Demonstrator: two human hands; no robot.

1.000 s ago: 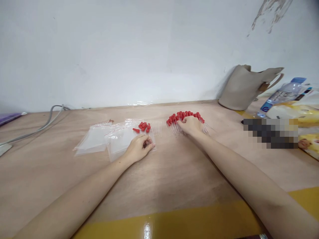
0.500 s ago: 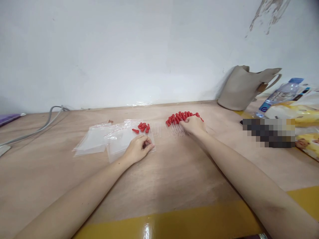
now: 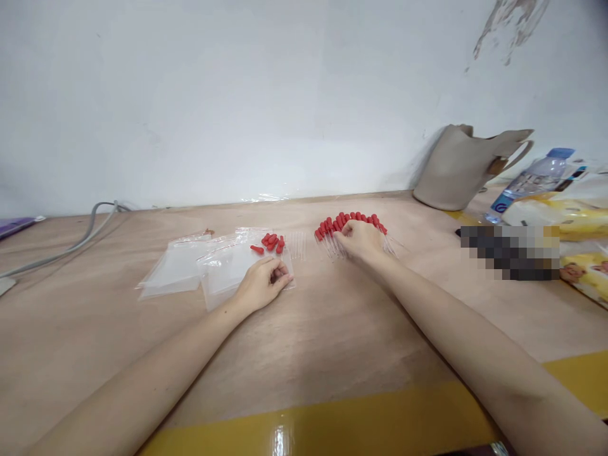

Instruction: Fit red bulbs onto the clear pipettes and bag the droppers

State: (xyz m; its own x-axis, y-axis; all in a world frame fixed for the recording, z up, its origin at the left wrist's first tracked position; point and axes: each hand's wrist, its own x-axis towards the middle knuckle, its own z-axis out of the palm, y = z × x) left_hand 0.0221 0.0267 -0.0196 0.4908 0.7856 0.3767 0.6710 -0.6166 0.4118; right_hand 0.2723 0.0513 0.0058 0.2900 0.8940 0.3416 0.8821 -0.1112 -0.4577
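Note:
My right hand (image 3: 358, 240) rests on a fanned pile of clear droppers with red rubber bulbs (image 3: 332, 225), fingers curled among them. My left hand (image 3: 263, 283) lies on the near right corner of a clear plastic zip bag (image 3: 223, 269), fingers pinched at its edge. A smaller group of red-bulbed droppers (image 3: 272, 242) lies at the far end of that bag, between my two hands. More clear bags (image 3: 173, 269) are stacked to the left.
A beige bucket bag (image 3: 458, 170) stands by the wall at the back right. A water bottle (image 3: 527, 183) and yellow packets (image 3: 565, 215) lie at the right edge. A grey cable (image 3: 80, 237) runs across the far left of the wooden table (image 3: 332, 329).
My right hand has shifted slightly over the dropper pile, fingers working among the red bulbs. My left hand stays put on the bag.

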